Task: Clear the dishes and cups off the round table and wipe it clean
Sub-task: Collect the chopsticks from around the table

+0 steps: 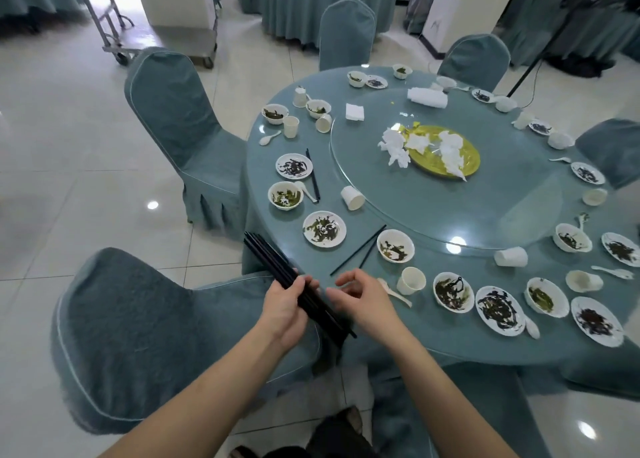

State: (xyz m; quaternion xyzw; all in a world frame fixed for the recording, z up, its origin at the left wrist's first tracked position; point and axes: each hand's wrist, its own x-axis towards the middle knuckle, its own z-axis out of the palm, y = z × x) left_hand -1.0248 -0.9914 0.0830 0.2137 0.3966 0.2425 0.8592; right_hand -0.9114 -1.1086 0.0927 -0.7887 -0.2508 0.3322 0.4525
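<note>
Step in hand looks like chopstick collection, early in the clearing: the left hand grips a bundle of black chopsticks just off the near-left edge of the round table, fingers wrapped round the middle of the bundle. The right hand sits just beside it over the near edge, fingers loosely curled and holding nothing. Next move probably calls for a reach forward to the loose pair of chopsticks lying crossed by a bowl near the edge, then adding them to the bundle; a second pair lies further along the left rim. Counts, as best seen: two loose pairs; about nine shallow plates and about ten bowls with dark or green scraps (far ones too small to be sure); roughly nine paper cups, several tipped over, such as one at the edge of the glass turntable. The yellow platter at its centre holds crumpled napkins. No wiping begun; every dish is yet to come off.
</note>
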